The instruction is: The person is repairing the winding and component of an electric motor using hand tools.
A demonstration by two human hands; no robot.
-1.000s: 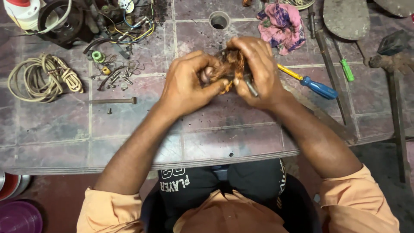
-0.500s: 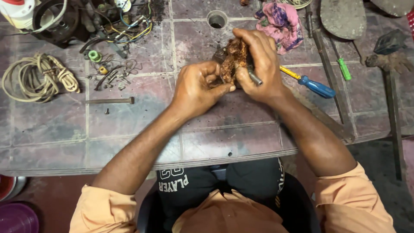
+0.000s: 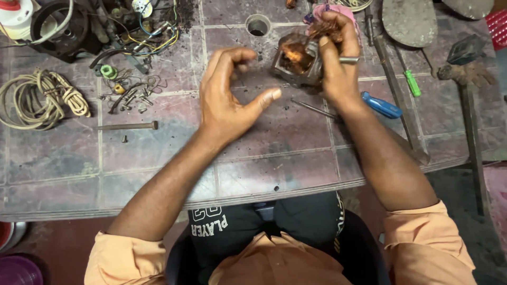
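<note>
Motor stator (image 3: 297, 59), with copper winding showing in its bore, is gripped by the right hand (image 3: 338, 63) near the far edge of the worktop (image 3: 158, 169), bore tilted toward the left hand (image 3: 229, 97), which is held open beside it. Bare room is left nearer the front edge.

two screwdrivers (image 3: 381, 105), one rope coil (image 3: 37, 97)
</note>
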